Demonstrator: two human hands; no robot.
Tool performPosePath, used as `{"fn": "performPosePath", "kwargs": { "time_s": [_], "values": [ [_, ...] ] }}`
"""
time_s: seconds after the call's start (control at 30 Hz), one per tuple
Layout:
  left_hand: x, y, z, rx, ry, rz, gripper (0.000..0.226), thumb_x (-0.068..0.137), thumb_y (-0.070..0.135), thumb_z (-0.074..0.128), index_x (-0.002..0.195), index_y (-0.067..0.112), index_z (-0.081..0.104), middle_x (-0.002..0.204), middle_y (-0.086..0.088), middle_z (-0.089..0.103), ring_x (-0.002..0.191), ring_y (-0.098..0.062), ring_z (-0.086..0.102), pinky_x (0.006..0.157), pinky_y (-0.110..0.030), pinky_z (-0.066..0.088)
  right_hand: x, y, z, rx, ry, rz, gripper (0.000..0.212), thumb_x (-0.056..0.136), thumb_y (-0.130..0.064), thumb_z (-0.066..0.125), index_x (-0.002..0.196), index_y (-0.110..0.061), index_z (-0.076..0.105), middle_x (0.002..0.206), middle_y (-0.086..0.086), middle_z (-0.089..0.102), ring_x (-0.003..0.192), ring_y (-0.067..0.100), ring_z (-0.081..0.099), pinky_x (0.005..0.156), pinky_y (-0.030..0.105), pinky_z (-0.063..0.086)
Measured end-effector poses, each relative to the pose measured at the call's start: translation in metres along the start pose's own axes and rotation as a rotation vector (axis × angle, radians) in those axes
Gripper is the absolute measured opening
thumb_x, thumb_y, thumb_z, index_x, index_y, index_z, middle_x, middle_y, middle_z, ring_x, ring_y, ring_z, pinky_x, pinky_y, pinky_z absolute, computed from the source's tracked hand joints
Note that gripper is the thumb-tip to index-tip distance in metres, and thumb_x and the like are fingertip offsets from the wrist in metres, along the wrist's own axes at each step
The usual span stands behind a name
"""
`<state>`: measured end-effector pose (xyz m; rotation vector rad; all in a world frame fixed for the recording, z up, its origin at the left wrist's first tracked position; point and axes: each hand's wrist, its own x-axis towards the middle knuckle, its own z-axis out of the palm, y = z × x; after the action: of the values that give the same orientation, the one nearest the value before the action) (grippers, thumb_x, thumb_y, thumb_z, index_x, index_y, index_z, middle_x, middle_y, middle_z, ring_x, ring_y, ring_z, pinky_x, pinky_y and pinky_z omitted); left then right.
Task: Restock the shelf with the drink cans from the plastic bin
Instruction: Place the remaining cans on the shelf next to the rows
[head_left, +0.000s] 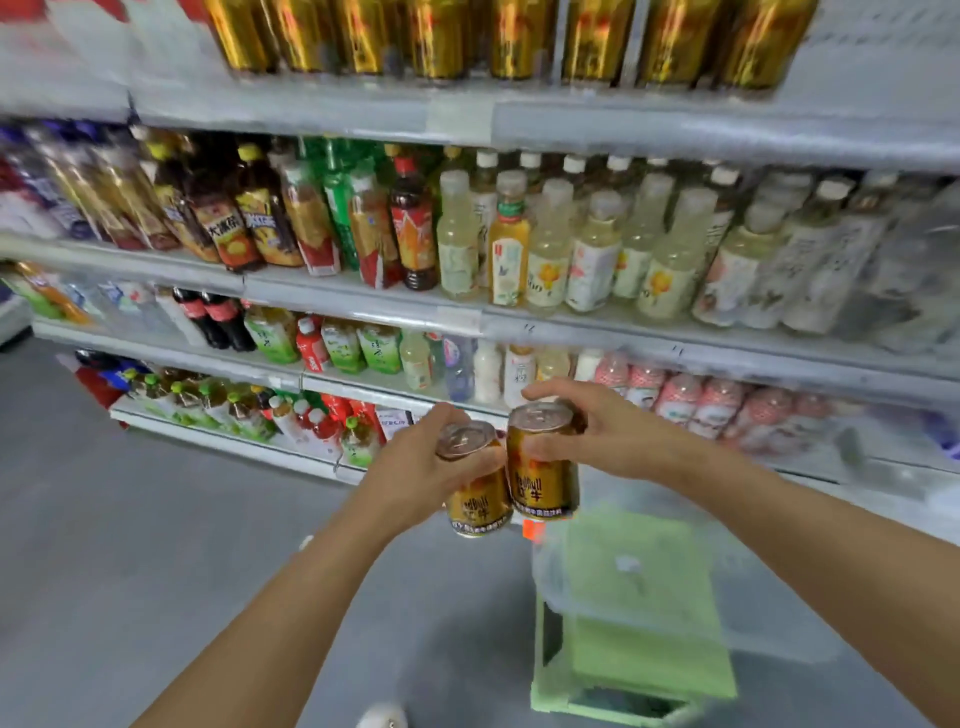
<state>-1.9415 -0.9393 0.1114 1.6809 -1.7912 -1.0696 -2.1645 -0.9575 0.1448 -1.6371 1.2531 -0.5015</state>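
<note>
**Two gold cans in hand before the drink shelves**

My left grip (415, 467) is closed around a gold can (475, 499), fingers wrapped over its upper part so the lid shows just above my thumb. My right grip (597, 431) is closed on a second gold can (543, 467), fingers curled over the far side of its rim and thumb on the near side. Both cans stand upright and touch side by side, the right one sitting a little higher.

At about 5 o'clock from the cans, low on the floor, is the clear plastic bin (769, 613), resting on a pale green stool (639, 670). It is blurred, and I cannot tell what it holds.

At 12 o'clock, well apart from my hands, the top shelf (467, 111) carries a row of matching gold cans (519, 36). The shelves between are packed with drink bottles (550, 244): dark and red ones toward 10 o'clock, pale ones toward 1 o'clock. The grey floor (156, 519) spreads toward 8 o'clock.
</note>
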Motion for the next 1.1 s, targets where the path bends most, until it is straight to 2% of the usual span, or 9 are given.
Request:
{"fn": "performPosePath", "kwargs": {
  "time_s": [0.1, 0.27, 0.33, 0.47, 0.6, 0.8, 0.87, 0.93, 1.1],
  "values": [
    [-0.005, 0.053, 0.010, 0.005, 0.015, 0.051, 0.052, 0.066, 0.074, 0.066, 0.103, 0.038, 0.057, 0.096, 0.011, 0.070, 0.083, -0.005, 0.065, 0.074, -0.033, 0.054, -0.037, -0.008, -0.047, -0.029, 0.054, 0.007, 0.059, 0.070, -0.041, 0.081, 0.121, -0.031, 0.053, 0.110, -0.008, 0.064, 0.098, 0.006, 0.064, 0.087, 0.028, 0.053],
    [0.007, 0.128, 0.015, -0.027, 0.009, 0.132, 0.037, 0.075, 0.062, 0.069, 0.099, 0.037, 0.058, 0.085, 0.009, 0.067, 0.066, -0.012, 0.064, 0.052, -0.030, 0.052, -0.071, -0.024, -0.110, 0.055, 0.125, -0.008, 0.041, 0.072, -0.023, 0.083, 0.107, -0.021, 0.061, 0.098, -0.001, 0.072, 0.086, 0.010, 0.067, 0.074, 0.020, 0.053],
    [0.016, 0.151, 0.015, -0.018, -0.009, 0.166, 0.040, 0.073, 0.063, 0.069, 0.100, 0.037, 0.057, 0.087, 0.009, 0.068, 0.068, -0.012, 0.064, 0.052, -0.028, 0.052, -0.078, -0.030, -0.134, 0.066, 0.157, -0.021, 0.038, 0.075, -0.023, 0.082, 0.108, -0.022, 0.063, 0.100, 0.001, 0.072, 0.092, 0.016, 0.068, 0.079, 0.025, 0.053],
    [0.039, 0.187, 0.011, -0.024, -0.038, 0.226, 0.045, 0.070, 0.063, 0.070, 0.103, 0.035, 0.058, 0.095, 0.013, 0.068, 0.083, -0.005, 0.064, 0.068, -0.028, 0.053, -0.082, -0.042, -0.178, 0.038, 0.200, -0.060, 0.034, 0.077, -0.028, 0.079, 0.108, -0.028, 0.064, 0.104, -0.003, 0.071, 0.099, 0.014, 0.066, 0.089, 0.033, 0.050],
    [0.074, 0.226, 0.000, -0.006, -0.053, 0.317, 0.064, 0.058, 0.082, 0.061, 0.104, 0.038, 0.057, 0.097, 0.011, 0.067, 0.082, -0.006, 0.064, 0.063, -0.024, 0.050, -0.085, -0.058, -0.225, 0.007, 0.281, -0.104, 0.040, 0.078, -0.031, 0.078, 0.116, -0.030, 0.062, 0.110, -0.009, 0.069, 0.103, 0.008, 0.064, 0.089, 0.030, 0.048],
    [0.124, 0.292, -0.006, 0.003, -0.009, 0.401, 0.071, 0.054, 0.086, 0.054, 0.105, 0.036, 0.057, 0.095, 0.008, 0.067, 0.077, -0.008, 0.064, 0.060, -0.025, 0.047, -0.081, -0.082, -0.306, -0.047, 0.453, -0.181, 0.048, 0.071, -0.041, 0.077, 0.116, -0.034, 0.063, 0.111, -0.010, 0.069, 0.104, 0.009, 0.065, 0.092, 0.037, 0.050],
    [0.140, 0.310, -0.003, -0.006, -0.007, 0.404, 0.071, 0.054, 0.085, 0.054, 0.105, 0.036, 0.058, 0.097, 0.007, 0.067, 0.081, -0.010, 0.065, 0.064, -0.030, 0.052, -0.073, -0.087, -0.337, -0.061, 0.512, -0.206, 0.045, 0.078, -0.031, 0.077, 0.121, -0.028, 0.062, 0.113, -0.007, 0.069, 0.106, 0.011, 0.063, 0.094, 0.033, 0.048],
    [0.154, 0.325, 0.002, -0.021, -0.014, 0.406, 0.064, 0.060, 0.080, 0.057, 0.104, 0.034, 0.058, 0.097, 0.006, 0.066, 0.081, -0.011, 0.065, 0.064, -0.028, 0.051, -0.061, -0.089, -0.368, -0.077, 0.546, -0.211, 0.043, 0.084, -0.022, 0.071, 0.126, -0.022, 0.059, 0.116, -0.004, 0.066, 0.107, 0.010, 0.060, 0.086, 0.023, 0.046],
    [0.184, 0.354, 0.016, -0.037, 0.056, 0.419, 0.042, 0.074, 0.065, 0.065, 0.098, 0.031, 0.061, 0.090, 0.010, 0.066, 0.079, -0.007, 0.062, 0.062, -0.022, 0.045, -0.013, -0.087, -0.427, -0.060, 0.551, -0.187, 0.041, 0.087, -0.018, 0.069, 0.126, -0.022, 0.056, 0.113, -0.006, 0.064, 0.104, 0.004, 0.058, 0.075, 0.014, 0.043]
  ]
}}
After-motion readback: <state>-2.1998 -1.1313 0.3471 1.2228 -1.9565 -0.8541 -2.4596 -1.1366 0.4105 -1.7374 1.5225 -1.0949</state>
